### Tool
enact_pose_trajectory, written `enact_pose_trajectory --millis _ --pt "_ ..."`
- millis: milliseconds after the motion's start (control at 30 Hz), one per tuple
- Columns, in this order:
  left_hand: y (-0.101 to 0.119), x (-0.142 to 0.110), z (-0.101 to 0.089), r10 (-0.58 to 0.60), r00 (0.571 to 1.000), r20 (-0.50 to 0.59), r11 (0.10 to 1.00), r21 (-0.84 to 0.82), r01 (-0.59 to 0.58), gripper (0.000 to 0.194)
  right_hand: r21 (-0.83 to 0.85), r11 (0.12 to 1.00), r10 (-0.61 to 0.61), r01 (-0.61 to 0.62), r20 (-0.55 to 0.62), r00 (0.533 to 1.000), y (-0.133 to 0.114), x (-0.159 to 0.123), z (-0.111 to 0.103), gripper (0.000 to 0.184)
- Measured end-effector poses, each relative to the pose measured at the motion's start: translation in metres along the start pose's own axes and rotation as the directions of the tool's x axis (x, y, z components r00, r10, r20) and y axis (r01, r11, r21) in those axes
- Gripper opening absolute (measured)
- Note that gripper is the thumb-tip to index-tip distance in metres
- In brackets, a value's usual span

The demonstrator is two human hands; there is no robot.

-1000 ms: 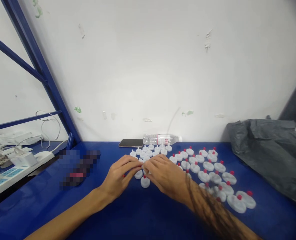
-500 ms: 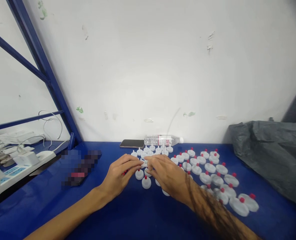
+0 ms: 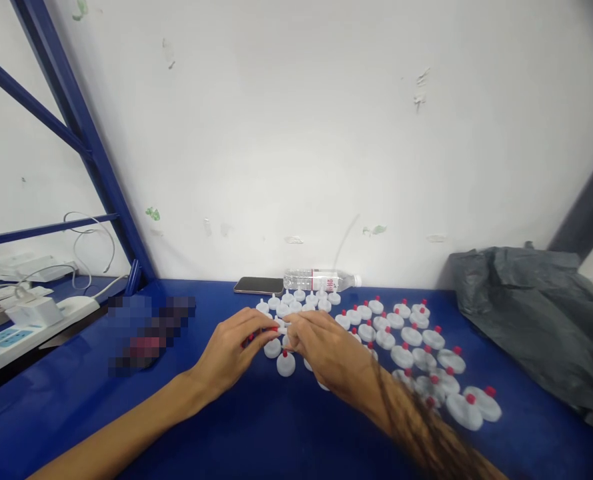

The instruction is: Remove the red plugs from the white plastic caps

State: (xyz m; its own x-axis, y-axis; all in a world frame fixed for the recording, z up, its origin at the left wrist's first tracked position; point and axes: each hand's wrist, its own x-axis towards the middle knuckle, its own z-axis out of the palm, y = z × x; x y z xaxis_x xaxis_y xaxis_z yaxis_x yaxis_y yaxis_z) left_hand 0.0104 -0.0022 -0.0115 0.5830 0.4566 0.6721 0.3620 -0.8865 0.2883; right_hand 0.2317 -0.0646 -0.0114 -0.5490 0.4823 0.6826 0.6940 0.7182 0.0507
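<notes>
Above the blue counter (image 3: 286, 433), holding a small white cap (image 3: 282, 329) in narrow grip between left hand (image 3: 229, 347) and right hand (image 3: 329, 350), near red-tipped caps (image 3: 286, 365); probably light, stiff, slick, best pinched by the rim.

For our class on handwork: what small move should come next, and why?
Probably seat the red cap in the left hand firmly on the white piece in the right hand: both sit close together, and the white lids farther right wear red tips. The fit is hidden.
</notes>
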Motion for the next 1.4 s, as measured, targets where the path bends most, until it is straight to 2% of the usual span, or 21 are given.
enact_pose_trajectory --millis 167,367,533,667,767,867,967,1067,1100,1167,1233,1400 --pt "-0.003 -0.002 0.004 0.031 0.999 0.023 0.998 -0.056 -0.03 0.015 -0.098 0.995 -0.005 0.009 0.041 0.999 -0.007 0.004 -0.005 0.023" --pt "0.005 -0.006 0.005 -0.097 0.994 0.049 0.989 -0.111 0.101 0.018 -0.166 0.985 -0.05 0.051 0.013 0.999 -0.015 0.006 -0.009 0.026" --pt "0.003 -0.009 0.004 -0.094 0.991 0.1 0.985 -0.138 0.107 0.02 -0.216 0.974 -0.061 0.062 0.009 0.998 -0.02 0.005 -0.006 0.029" --pt "0.0 -0.006 0.001 -0.065 0.99 0.128 0.993 -0.09 0.077 0.024 -0.161 0.986 -0.023 0.039 0.097 0.995 -0.021 0.007 -0.009 0.027" --pt "0.001 -0.002 -0.001 -0.056 0.988 0.144 0.998 -0.011 0.058 0.023 -0.154 0.988 -0.004 0.031 0.172 0.985 -0.014 0.008 -0.012 0.028" --pt "0.001 0.003 -0.006 -0.082 0.985 0.15 0.994 0.08 0.071 0.024 -0.202 0.979 0.025 0.016 0.199 0.98 0.0 0.005 -0.015 0.048" --pt "-0.002 0.008 -0.013 -0.155 0.98 0.123 0.978 0.16 0.135 0.029 -0.232 0.961 0.178 -0.149 0.113 0.977 0.022 -0.002 -0.021 0.058" --pt "-0.011 0.012 -0.019 -0.219 0.973 0.077 0.94 0.283 0.19 0.028 -0.221 0.919 0.339 -0.327 0.015 0.941 0.047 -0.01 -0.029 0.047" --pt "-0.014 0.012 -0.019 -0.235 0.969 0.071 0.922 0.33 0.2 0.026 -0.224 0.902 0.377 -0.368 -0.001 0.926 0.054 -0.014 -0.032 0.043" --pt "-0.019 0.011 -0.018 -0.264 0.96 0.089 0.888 0.41 0.206 0.022 -0.247 0.87 0.441 -0.427 0.003 0.897 0.067 -0.02 -0.036 0.045" --pt "-0.022 0.009 -0.015 -0.294 0.946 0.136 0.869 0.451 0.205 0.019 -0.276 0.838 0.504 -0.471 0.057 0.862 0.075 -0.027 -0.037 0.052" --pt "-0.026 0.003 -0.007 -0.334 0.921 0.198 0.865 0.453 0.216 0.02 -0.287 0.753 0.653 -0.592 0.221 0.724 0.086 -0.04 -0.031 0.059"
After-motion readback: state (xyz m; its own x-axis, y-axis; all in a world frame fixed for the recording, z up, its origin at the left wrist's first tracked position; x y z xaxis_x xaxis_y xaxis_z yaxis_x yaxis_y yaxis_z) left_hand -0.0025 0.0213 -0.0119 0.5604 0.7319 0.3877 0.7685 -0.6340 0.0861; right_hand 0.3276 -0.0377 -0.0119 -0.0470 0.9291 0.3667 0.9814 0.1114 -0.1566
